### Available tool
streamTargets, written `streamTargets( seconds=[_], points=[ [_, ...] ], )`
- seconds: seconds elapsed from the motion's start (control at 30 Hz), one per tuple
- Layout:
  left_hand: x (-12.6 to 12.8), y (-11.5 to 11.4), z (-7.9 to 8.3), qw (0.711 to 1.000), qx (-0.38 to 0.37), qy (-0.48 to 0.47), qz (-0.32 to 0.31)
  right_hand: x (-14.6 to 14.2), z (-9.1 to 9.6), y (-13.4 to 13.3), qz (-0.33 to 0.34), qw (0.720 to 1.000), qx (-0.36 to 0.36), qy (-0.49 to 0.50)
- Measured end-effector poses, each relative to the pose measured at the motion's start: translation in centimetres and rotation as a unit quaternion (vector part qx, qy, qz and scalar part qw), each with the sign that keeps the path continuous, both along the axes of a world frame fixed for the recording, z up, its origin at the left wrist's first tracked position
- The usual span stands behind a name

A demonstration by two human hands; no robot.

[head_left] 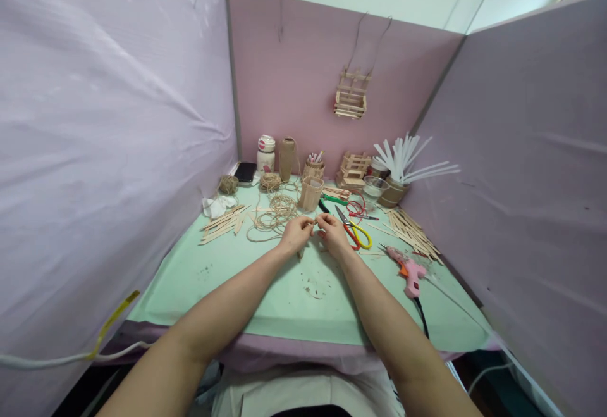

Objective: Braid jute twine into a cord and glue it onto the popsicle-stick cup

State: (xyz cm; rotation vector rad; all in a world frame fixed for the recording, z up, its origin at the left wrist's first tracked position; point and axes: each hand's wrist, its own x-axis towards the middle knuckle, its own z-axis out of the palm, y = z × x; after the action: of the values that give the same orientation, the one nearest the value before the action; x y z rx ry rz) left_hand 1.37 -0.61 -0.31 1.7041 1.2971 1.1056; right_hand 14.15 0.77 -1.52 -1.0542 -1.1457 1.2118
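My left hand (298, 233) and my right hand (332, 232) meet above the middle of the table, fingertips pinched close together. Between them is a thin tan piece that looks like jute twine, mostly covered by the fingers. A short tan end hangs below my left hand. Loose coils of jute twine (279, 210) lie just left and behind that hand. Right behind both hands stands a small cup of wooden sticks (311, 193). Scissors (353, 228) with red and yellow handles lie open beside my right hand.
At right are a pink hot glue gun (411, 271), craft sticks (413, 233) and glue sticks (403, 157) in a pot. Green-handled pliers (334, 200) lie behind. More sticks (222, 224) are at left. A bottle (266, 154) and vase (287, 159) stand at the back.
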Motion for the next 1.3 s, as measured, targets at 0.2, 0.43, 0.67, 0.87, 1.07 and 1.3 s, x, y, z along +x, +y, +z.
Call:
streamTargets(
  seconds=[0.2, 0.43, 0.67, 0.87, 1.07, 1.3],
  points=[
    [-0.14, 0.03, -0.54, 0.999, -0.026, -0.019, 0.012, 0.14, 0.17, -0.11, 0.018, 1.000, -0.013, -0.004],
    [-0.29, 0.22, -0.48, 1.000, -0.007, -0.014, -0.003, 0.23, -0.14, 0.23, -0.004, 1.000, 0.000, 0.014],
    [-0.27, -0.20, 0.02, 0.998, 0.009, -0.043, 0.041, -0.10, -0.05, 0.29, -0.027, 0.998, 0.048, -0.019],
    [-0.44, 0.03, -0.20, 0.994, -0.004, -0.085, 0.070, -0.07, -0.11, 0.26, -0.023, 0.998, 0.045, -0.030],
    [-0.44, 0.34, -0.29, 0.990, -0.004, -0.125, 0.073, -0.09, 0.31, -0.08, -0.019, 0.999, 0.028, -0.023],
    [-0.28, 0.24, -0.31, 0.986, -0.027, -0.150, 0.065, -0.14, 0.68, -0.32, -0.037, 0.998, 0.025, -0.036]
  ],
)
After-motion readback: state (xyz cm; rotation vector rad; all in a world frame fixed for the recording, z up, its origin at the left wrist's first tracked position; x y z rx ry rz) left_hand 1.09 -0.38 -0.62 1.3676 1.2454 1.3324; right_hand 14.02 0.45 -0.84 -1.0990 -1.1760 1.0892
